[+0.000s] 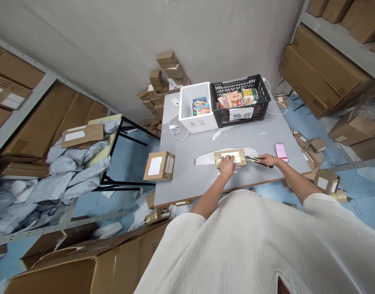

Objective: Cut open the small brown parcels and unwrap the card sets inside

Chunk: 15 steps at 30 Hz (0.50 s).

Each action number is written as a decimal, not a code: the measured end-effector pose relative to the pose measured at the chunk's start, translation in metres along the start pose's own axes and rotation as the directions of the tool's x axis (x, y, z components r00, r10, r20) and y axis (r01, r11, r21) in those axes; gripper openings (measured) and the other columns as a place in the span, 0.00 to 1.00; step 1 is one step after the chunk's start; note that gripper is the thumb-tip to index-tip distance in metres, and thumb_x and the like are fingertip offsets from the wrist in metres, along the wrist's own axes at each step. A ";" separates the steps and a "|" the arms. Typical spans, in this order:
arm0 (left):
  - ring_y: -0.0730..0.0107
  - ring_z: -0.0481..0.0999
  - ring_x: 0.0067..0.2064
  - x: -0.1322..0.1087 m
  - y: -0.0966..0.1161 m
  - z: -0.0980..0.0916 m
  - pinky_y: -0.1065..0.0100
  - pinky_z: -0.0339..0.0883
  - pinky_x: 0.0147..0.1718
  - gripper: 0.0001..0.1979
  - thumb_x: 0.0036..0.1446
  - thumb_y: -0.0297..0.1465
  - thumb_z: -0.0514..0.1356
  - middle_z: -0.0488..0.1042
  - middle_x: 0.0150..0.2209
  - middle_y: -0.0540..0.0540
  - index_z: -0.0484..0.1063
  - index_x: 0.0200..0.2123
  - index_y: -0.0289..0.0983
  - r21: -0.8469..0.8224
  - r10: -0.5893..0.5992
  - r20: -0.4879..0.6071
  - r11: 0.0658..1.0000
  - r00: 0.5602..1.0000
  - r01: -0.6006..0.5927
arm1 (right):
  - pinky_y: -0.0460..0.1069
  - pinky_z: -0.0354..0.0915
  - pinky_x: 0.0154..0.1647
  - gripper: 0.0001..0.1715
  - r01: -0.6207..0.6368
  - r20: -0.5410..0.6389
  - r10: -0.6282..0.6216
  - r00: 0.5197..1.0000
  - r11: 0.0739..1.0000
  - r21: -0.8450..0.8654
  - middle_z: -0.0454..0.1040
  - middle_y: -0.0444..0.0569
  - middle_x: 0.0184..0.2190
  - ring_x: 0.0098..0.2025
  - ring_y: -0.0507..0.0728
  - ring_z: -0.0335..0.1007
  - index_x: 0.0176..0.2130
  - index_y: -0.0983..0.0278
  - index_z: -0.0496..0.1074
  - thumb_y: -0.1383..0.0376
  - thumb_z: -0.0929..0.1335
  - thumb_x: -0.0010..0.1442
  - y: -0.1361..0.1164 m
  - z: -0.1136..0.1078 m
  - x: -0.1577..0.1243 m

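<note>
On the grey table lies a small taped cardboard box with a white label. My left hand grips it from the near side, its fingers bent over the top. In my right hand is a yellow-and-black box cutter, its front end pointing left at the box's right end. Whether the blade touches the cardboard is too small to tell. A white sheet lies flat under the box. To the right of my right hand is a phone with a pink screen.
Behind the box stand a white foam bin and a black plastic crate, both holding books. Another cardboard box sits at the table's left edge. A white cable lies near the bin. Shelves, cartons and grey parcels surround the table.
</note>
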<state>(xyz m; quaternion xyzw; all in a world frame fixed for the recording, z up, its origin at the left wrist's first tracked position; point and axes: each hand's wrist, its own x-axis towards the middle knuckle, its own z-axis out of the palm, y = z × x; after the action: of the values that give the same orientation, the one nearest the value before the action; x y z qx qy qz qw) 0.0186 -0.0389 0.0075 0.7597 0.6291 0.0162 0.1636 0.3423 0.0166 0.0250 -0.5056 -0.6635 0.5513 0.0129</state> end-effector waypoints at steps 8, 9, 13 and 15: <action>0.53 0.79 0.58 -0.001 0.000 -0.002 0.47 0.47 0.77 0.25 0.68 0.33 0.67 0.73 0.62 0.38 0.69 0.65 0.42 0.014 0.033 -0.008 0.999 0.999 -0.032 | 0.46 0.64 0.29 0.27 0.001 -0.082 0.007 0.997 0.996 0.094 0.77 0.47 0.32 0.32 0.55 0.70 0.42 0.61 0.82 0.42 0.73 0.59 0.008 0.019 -0.002; 0.54 0.80 0.57 -0.001 0.000 -0.002 0.47 0.47 0.77 0.25 0.68 0.33 0.67 0.73 0.62 0.39 0.69 0.66 0.43 0.020 0.040 -0.009 0.999 0.999 -0.040 | 0.46 0.64 0.29 0.27 0.000 -0.098 0.011 0.995 0.995 0.104 0.77 0.46 0.31 0.31 0.55 0.70 0.41 0.61 0.81 0.42 0.73 0.59 0.006 0.023 0.000; 0.52 0.78 0.58 -0.002 0.000 -0.005 0.45 0.45 0.77 0.25 0.67 0.34 0.68 0.73 0.60 0.39 0.70 0.65 0.43 0.027 0.056 -0.028 0.998 0.998 -0.056 | 0.46 0.64 0.29 0.26 0.017 -0.143 0.002 0.990 0.991 0.134 0.75 0.45 0.28 0.29 0.54 0.68 0.35 0.61 0.79 0.41 0.73 0.60 -0.005 0.037 0.010; 0.50 0.74 0.64 -0.002 0.001 -0.007 0.44 0.46 0.77 0.24 0.67 0.33 0.68 0.73 0.59 0.38 0.71 0.64 0.42 0.024 0.054 -0.045 0.998 0.998 -0.053 | 0.46 0.65 0.29 0.26 0.012 -0.132 0.006 0.991 0.990 0.140 0.76 0.45 0.27 0.29 0.54 0.69 0.35 0.60 0.78 0.41 0.74 0.59 -0.007 0.041 0.010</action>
<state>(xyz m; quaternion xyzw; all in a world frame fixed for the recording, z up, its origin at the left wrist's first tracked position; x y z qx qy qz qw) 0.0175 -0.0397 0.0145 0.7775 0.6124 0.0308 0.1398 0.3096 -0.0050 0.0088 -0.5378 -0.6216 0.5618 0.0932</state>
